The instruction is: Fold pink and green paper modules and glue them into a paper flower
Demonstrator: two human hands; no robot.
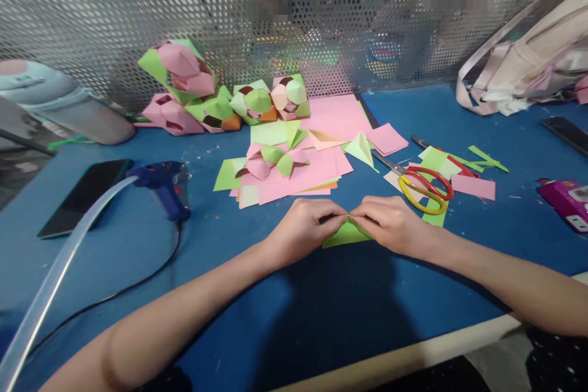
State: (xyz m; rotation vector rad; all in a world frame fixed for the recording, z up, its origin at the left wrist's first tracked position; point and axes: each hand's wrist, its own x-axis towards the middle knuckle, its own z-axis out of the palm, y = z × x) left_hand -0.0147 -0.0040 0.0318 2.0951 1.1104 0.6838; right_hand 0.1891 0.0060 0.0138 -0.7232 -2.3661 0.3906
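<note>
Both my hands meet over a bright green sheet of paper (347, 234) near the middle of the blue table. My left hand (307, 226) pinches its upper edge between thumb and fingers. From the other side, my right hand (391, 223) pinches the same edge, the fingertips almost touching. The paper looks folded, its lower edge lying toward me. Just beyond sits a stack of pink and green paper (316, 174) with folded petal pieces (272, 162) on top. Close to my right hand lie scissors (425, 187) with red and yellow handles, among paper scraps (473, 186).
Several folded paper balls (255, 102) line the back by a perforated metal screen (220, 24). At left are a blue glue gun (163, 184) with a long clear stick and cord, a phone (85, 199) and a bottle (68, 101). A bag (528, 55) and purple object (563, 199) sit right.
</note>
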